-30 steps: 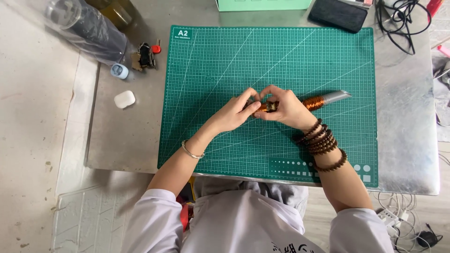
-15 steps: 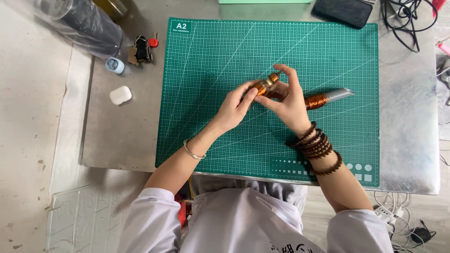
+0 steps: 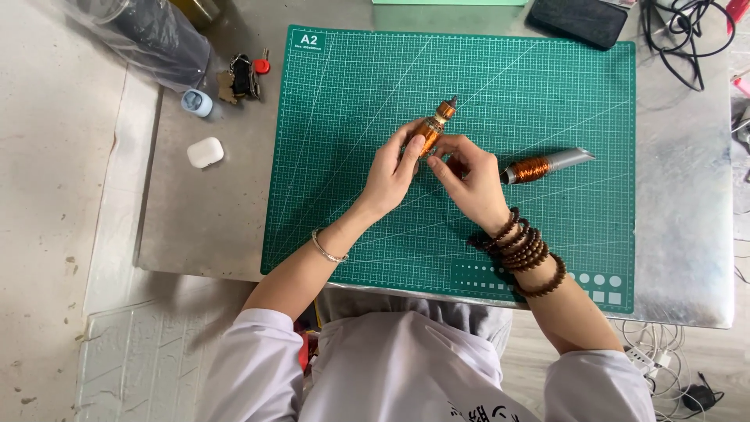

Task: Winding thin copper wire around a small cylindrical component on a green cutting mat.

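Note:
Above a green cutting mat (image 3: 351,219), my left hand (image 3: 394,168) grips a small copper-wound motor part (image 3: 431,129) with a dark tip pointing up and away. My right hand (image 3: 467,181) touches the lower end of the same part with its fingertips; dark wooden bead bracelets wrap that wrist. A second piece, a silver metal shaft with a copper coil (image 3: 543,166), lies on the mat just right of my right hand, untouched.
A grey table (image 3: 211,227) carries the mat. At its left lie a white earbud case (image 3: 205,152), a pale blue small case (image 3: 196,102), keys (image 3: 242,76) and a plastic-wrapped dark bundle (image 3: 148,35). A black pouch (image 3: 576,19) and black cables (image 3: 687,39) sit at the back right.
Both hands have lifted the copper-wound part up and away from the mat and turned it more upright. The coil-wrapped shaft has stayed in place on the mat.

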